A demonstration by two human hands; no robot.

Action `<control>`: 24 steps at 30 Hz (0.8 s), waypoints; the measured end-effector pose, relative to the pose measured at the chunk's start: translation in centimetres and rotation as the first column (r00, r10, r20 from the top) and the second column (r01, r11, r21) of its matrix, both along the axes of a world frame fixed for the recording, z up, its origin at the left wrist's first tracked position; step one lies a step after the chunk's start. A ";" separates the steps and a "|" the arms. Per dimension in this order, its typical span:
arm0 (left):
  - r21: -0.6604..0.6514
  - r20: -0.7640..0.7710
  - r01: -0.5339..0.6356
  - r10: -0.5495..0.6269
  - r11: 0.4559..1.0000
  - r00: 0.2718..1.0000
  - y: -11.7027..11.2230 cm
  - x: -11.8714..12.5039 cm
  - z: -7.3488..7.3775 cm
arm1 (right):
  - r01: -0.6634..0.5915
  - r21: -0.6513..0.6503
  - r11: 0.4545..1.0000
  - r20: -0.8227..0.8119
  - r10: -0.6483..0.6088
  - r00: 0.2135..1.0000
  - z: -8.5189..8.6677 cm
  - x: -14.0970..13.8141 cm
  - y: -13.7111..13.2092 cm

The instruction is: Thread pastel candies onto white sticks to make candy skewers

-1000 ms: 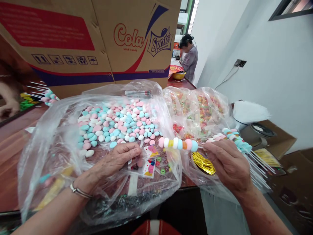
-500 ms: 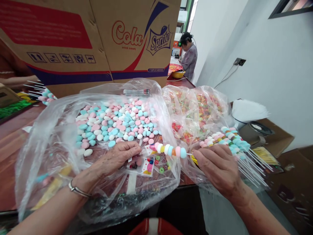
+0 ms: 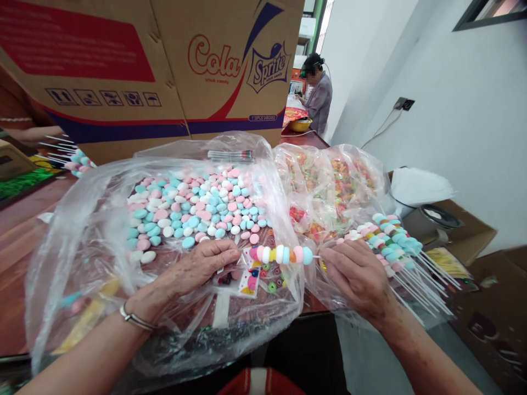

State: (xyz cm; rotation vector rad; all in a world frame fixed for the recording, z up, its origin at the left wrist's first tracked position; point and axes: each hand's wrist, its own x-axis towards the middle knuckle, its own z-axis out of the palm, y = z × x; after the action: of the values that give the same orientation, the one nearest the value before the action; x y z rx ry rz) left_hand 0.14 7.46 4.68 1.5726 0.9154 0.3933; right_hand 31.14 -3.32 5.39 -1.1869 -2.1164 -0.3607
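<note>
1. The candy skewer (image 3: 282, 254) hangs above the clear plastic film (image 3: 88, 203), between the person's two hands; its long axis runs nearly level from side to side, the candy-covered end pointing left and the bare stick pointing right.
2. The right hand (image 3: 356, 277) pinches that bare end between thumb and fingers.
3. The left hand (image 3: 208, 260) has thumb and fingers pressed together, just beside the skewer's far tip; from here I can't tell whether anything thin is between them.
4. Under the skewer I see a printed packet (image 3: 249, 281) and small ring-shaped candies (image 3: 272, 285).
5. Beyond, pink, white and blue candies (image 3: 193, 211) lie spread on the film; to the right are bagged orange-red sweets (image 3: 343, 175) and a row of loaded skewers (image 3: 395, 236).
6. All this covers a glossy reddish-brown tabletop (image 3: 45, 222), with a big printed carton (image 3: 173, 104) standing across its back.
7. Along the pale wall (image 3: 382, 137), a co-worker (image 3: 321, 99) stands near a yellow bowl (image 3: 301, 125).
</note>
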 end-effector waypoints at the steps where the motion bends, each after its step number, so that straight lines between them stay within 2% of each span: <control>1: 0.002 0.000 -0.007 0.007 1.000 1.000 0.0 0.0 0.1 | 0.006 -0.002 1.000 -0.002 -0.006 1.000 -0.1 0.0 0.1; 8: 0.075 -0.017 0.035 -0.034 0.997 0.999 0.3 -0.2 0.1 | -0.043 0.022 0.999 0.001 0.043 0.999 0.2 0.2 0.2; 12: 0.110 -0.027 0.079 -0.076 0.991 0.997 0.4 -0.1 -0.1 | -0.063 -0.030 0.998 -0.032 0.062 0.998 0.6 0.1 0.2; 18: 0.087 0.013 0.113 -0.114 0.990 0.993 0.2 0.3 0.5 | -0.067 -0.095 0.993 -0.058 0.061 0.996 0.3 -0.8 0.7; 24: 0.091 -0.030 0.150 -0.148 0.984 0.989 0.3 0.2 0.7 | -0.058 -0.106 0.993 -0.111 0.047 0.993 -0.3 -1.6 1.0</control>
State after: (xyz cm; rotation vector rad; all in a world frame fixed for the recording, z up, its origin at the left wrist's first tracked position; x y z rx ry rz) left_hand 0.31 7.72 5.40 1.7225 0.8003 0.3159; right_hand 29.54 -2.32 5.09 -1.1824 -2.0906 -0.1547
